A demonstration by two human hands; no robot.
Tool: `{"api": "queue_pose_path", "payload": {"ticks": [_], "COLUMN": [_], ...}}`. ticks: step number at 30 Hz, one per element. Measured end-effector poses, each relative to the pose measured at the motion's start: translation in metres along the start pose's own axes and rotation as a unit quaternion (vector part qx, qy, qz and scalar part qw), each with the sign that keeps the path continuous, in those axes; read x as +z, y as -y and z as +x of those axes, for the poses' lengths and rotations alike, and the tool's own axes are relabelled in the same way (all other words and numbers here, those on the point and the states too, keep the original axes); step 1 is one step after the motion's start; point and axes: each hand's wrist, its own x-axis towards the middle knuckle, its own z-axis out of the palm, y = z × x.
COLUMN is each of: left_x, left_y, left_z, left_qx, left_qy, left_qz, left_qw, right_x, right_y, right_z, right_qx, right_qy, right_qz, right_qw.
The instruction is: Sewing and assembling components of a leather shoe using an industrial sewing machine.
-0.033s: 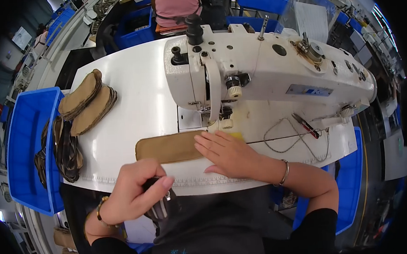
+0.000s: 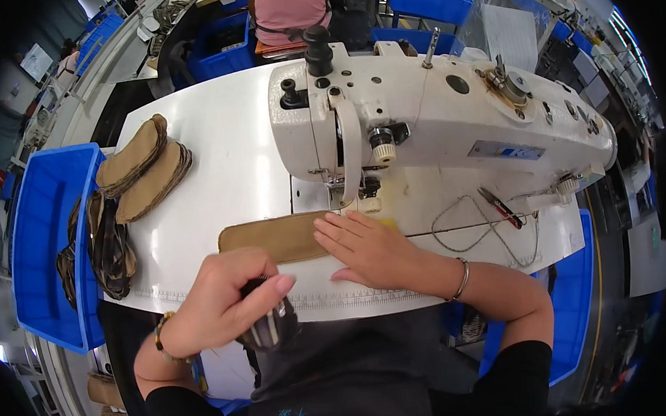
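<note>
A tan fabric panel (image 2: 270, 240) with rounded ends and stitched edges lies flat in front of the sewing machine's needle area (image 2: 341, 188). My right hand (image 2: 369, 244) rests flat on the panel's right end, fingers stretched out. Closer to me, my left hand (image 2: 232, 298) is closed around a dark piece with pale stripes (image 2: 268, 328), which looks like folded fabric. It hangs at the table's front edge, and the fingers hide much of it. The panel's near left edge lies just beyond my left hand.
Two stacks of tan rounded pieces (image 2: 152, 181) lie on the left of the white table (image 2: 216, 162). Dark patterned fabric (image 2: 110, 248) hangs over the blue bin (image 2: 48, 233). At right are red-and-black thread snips (image 2: 505, 209) and a loop of cord (image 2: 445, 239). Someone in pink (image 2: 287, 12) sits beyond.
My left hand has moved slightly up and to the right with the striped piece. The tan panel and my right hand have shifted a little to the left and away from me.
</note>
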Motion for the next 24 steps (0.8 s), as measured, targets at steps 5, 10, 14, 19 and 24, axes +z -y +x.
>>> {"api": "queue_pose_path", "payload": {"ticks": [5,10,14,19,24], "left_x": [0.002,0.015,0.019,0.016,-0.004], "left_y": [0.044,0.083,0.091,0.09,0.071], "left_z": [0.085,0.125,0.13,0.125,0.114], "left_qx": [-0.043,0.012,0.051,0.088,0.106], "left_qy": [0.079,0.097,0.038,0.005,0.03], "left_qz": [0.003,0.038,0.015,0.067,0.054], "left_qw": [0.996,0.994,0.998,0.994,0.992], "right_x": [0.02,0.011,0.014,0.013,0.018], "right_y": [-0.007,-0.003,-0.003,-0.003,-0.011], "right_z": [0.02,0.017,0.015,0.011,0.017], "right_qx": [-0.022,-0.001,-0.024,-0.047,-0.059], "right_qy": [0.003,-0.005,-0.031,-0.028,-0.082], "right_qz": [-0.028,0.006,-0.027,-0.042,-0.051], "right_qw": [0.999,1.0,0.999,0.998,0.994]}}
